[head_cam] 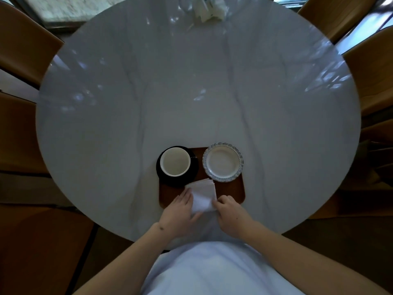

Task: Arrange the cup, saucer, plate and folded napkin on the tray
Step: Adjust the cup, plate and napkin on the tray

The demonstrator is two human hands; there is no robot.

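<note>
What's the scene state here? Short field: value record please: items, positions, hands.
surface: round marble table
tray: brown tray near the table's front edge
cup: white cup upright, empty, on the black saucer, tray's left rear
plate: white plate with patterned rim, empty, tray's right rear
napkin: white napkin, folded, front middle of tray
left hand: left hand lies flat on the napkin's left edge
right hand: right hand pinches the napkin's right edge
far edge: crumpled white item, unclear
</note>
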